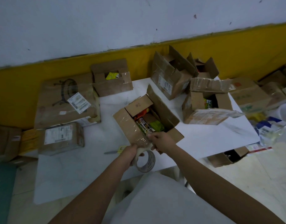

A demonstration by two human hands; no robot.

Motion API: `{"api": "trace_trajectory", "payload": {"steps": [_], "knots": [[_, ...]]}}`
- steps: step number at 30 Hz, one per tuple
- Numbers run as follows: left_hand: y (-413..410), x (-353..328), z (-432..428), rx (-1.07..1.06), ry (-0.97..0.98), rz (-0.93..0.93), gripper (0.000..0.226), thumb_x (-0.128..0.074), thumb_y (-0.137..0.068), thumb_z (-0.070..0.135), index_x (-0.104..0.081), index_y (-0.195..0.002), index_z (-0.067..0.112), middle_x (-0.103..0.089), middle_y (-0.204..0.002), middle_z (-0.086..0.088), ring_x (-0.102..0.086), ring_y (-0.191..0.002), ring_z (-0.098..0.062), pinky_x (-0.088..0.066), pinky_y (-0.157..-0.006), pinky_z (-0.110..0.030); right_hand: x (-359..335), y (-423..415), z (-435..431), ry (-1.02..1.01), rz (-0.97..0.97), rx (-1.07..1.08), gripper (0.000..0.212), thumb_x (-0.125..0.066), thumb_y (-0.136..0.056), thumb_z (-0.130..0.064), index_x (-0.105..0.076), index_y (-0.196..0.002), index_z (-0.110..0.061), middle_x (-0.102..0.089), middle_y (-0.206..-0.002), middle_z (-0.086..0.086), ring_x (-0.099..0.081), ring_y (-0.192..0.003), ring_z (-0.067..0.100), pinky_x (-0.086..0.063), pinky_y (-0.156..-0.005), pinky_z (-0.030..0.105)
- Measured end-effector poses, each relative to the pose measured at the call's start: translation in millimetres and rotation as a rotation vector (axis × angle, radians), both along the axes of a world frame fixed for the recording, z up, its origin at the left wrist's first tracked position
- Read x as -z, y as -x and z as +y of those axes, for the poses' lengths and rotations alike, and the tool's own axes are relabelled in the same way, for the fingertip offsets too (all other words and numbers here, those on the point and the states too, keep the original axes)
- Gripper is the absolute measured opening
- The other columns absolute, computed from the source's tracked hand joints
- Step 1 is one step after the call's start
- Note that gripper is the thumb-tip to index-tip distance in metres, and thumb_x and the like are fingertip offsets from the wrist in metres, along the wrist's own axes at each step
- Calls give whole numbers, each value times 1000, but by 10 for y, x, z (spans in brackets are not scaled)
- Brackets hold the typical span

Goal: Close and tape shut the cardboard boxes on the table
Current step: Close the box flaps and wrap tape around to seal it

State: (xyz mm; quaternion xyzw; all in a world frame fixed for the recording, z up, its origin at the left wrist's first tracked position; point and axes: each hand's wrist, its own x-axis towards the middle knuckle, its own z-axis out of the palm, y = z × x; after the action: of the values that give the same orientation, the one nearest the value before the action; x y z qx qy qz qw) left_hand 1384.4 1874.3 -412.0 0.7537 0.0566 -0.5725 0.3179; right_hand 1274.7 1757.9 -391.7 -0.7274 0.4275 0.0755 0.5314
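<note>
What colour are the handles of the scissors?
Yellow; the scissors show best in the head view.

Handwritten "7#" in dark marker on the inner flap [139,105] of the open box [127,125] mid-tabletop. White barcode labels [78,102] on the large flat box [58,101] at the left edge, the small sealed box [61,138] and the far box [169,78] — print too small to read. White lettering on a green packet [209,103] — blurred.

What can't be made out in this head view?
- Scissors: head view, handles partly behind left hand.
- Tape roll: part covered by left hand.
- Right hand: what it pinches, blurred.
- Shipping label: text too small.
- Floor box: partly hidden by table.
</note>
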Motion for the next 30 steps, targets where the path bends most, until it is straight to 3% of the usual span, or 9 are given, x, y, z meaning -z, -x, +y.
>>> {"api": "trace_trajectory", "payload": {"steps": [3, 5, 7, 11, 17, 22, 25, 27, 30], "knots": [[38, -89, -18, 278, -117, -321, 59, -35, -101, 49, -59, -128, 2, -60, -128, -20, -58, -116, -34, -47, -86, -33, 8, -26, 44, 148, 15, -84, 34, -47, -102, -40, -67, -83, -19, -62, -72, 2, -62, -66, 19, -50, -57, 35], [45, -147, -1, 391, -89, -457, 61, -36, -100, 54, -63, -122, 3, -62, -125, -19, -58, -116, -32, -42, -84, -29, -5, -52, 61, 207, 32, -108, 38, -47, -102, -41, -63, -76, -19, -58, -71, 2, -60, -69, 22, -52, -64, 39], [26, -222, 0, 455, -108, -512, 62, -35, -99, 55, -63, -120, 4, -63, -124, -18, -59, -113, -31, -43, -85, -29, -17, -59, 67, 199, 38, -98, 39, -48, -101, -42, -64, -78, -16, -53, -65, 0, -54, -60, 18, -49, -56, 34], [-102, -324, -69, 560, -202, -445, 65, -30, -101, 54, -53, -134, 2, -55, -136, -18, -55, -120, -30, -43, -92, -31, -55, -48, 94, 153, -2, -104, 38, -50, -101, -39, -61, -75, -14, -51, -65, 1, -50, -53, 13, -46, -46, 26], [-241, -420, 45, 448, -43, -431, 52, -48, -94, 55, -63, -104, 6, -64, -107, -13, -61, -95, -25, -42, -69, -29, -45, -43, 100, 38, -77, -34, 41, -51, -99, -42, -63, -76, -10, -54, -70, 8, -51, -60, 19, -48, -56, 36], [-234, -436, 46, 128, 99, -188, 31, -54, -96, 44, -68, -98, 17, -71, -98, -10, -67, -89, -27, -54, -86, -37, -104, -9, 40, -126, -168, 54, 32, -47, -100, -46, -72, -83, -34, -69, -86, 0, -65, -77, 23, -55, -76, 40], [-173, -429, 31, -64, 150, 22, 32, -50, -100, 35, -68, -94, 10, -69, -70, -8, -61, -63, -21, -50, -59, -28, -142, 4, 19, -177, -188, 73, 32, -44, -102, -46, -73, -99, -34, -73, -99, 4, -70, -95, 27, -56, -88, 42], [-166, -410, 58, -186, 199, 148, 33, -47, -102, 30, -62, -78, 11, -51, -50, -4, -45, -44, -14, -36, -41, -21, -133, 17, 5, -180, -187, 112, 33, -45, -102, -45, -74, -99, -31, -73, -98, 7, -69, -96, 28, -56, -91, 44], [-159, -313, 133, -374, 343, 380, 33, -43, -102, 20, -53, -72, 10, -36, -44, 1, -31, -30, -6, -24, -29, -14, -83, 52, 0, -237, -182, 170, 32, -50, -99, -47, -76, -99, -29, -75, -96, 1, -72, -94, 23, -56, -94, 44]]}}
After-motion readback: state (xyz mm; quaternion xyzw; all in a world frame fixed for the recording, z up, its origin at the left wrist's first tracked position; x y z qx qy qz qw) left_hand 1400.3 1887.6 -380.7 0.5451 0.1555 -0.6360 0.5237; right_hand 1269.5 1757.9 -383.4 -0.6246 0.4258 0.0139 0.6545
